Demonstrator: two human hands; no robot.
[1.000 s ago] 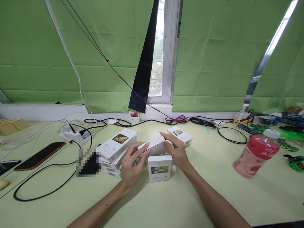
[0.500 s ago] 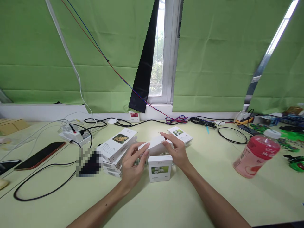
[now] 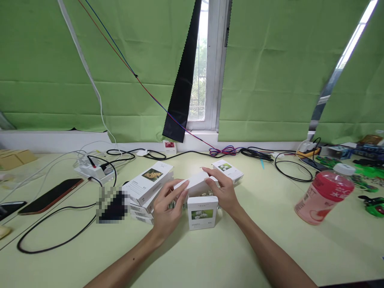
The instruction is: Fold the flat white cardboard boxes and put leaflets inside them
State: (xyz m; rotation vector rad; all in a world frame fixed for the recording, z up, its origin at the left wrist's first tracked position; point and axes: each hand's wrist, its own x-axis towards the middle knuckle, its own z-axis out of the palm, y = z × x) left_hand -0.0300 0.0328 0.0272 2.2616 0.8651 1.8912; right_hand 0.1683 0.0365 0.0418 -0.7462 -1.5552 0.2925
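Observation:
A white box (image 3: 197,184) is held tilted between both hands, its picture side out of sight. My left hand (image 3: 169,206) grips its left end with thumb and fingers. On its right end are the fingers of my right hand (image 3: 222,189). Just in front stands a small upright box with a white-flower picture (image 3: 202,214). Left of my left hand, several white boxes are stacked, the top one with a yellow-flower picture (image 3: 152,180). Behind my right hand lies another white box (image 3: 228,170). Small shiny items, too hidden to make out, show beneath the held box.
A pink bottle (image 3: 324,194) stands at the right, green parts (image 3: 375,206) beyond it. At the left are a phone (image 3: 51,196), a power strip (image 3: 93,170) and looping black cables. Cable coils (image 3: 256,153) lie along the back wall.

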